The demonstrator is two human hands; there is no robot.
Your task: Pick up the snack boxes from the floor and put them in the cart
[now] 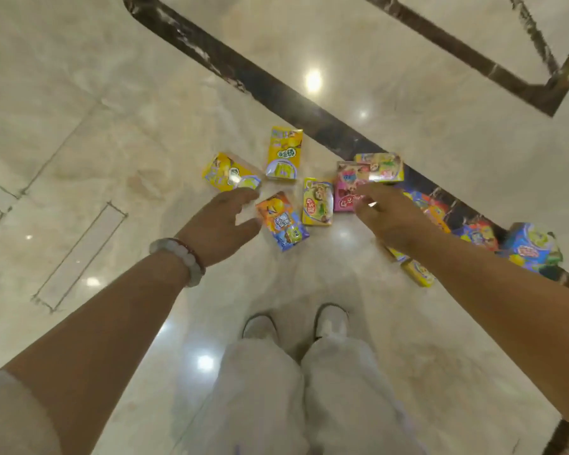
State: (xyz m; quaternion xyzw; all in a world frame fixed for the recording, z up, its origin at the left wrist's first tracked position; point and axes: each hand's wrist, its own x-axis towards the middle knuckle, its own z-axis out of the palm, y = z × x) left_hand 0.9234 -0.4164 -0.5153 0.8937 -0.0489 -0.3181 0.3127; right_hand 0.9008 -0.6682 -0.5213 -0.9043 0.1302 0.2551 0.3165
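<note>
Several snack boxes lie scattered on the marble floor ahead of my feet. A yellow box (284,153) lies farthest, another yellow box (229,174) to its left, an orange and blue box (282,221) nearest, a yellow-green box (316,201) in the middle, and a pink box (347,188) with a pale yellow box (380,166) on its far end. My left hand (222,221) hovers open beside the orange and blue box, holding nothing. My right hand (390,216) reaches over the pink box with loose fingers, empty. More boxes (473,231) lie partly hidden under my right forearm. No cart is in view.
A dark marble inlay strip (243,73) runs diagonally across the floor behind the boxes. A blue box (528,246) and a small yellow box (419,272) lie at the right. My two feet (296,323) in white shoes stand just behind the pile.
</note>
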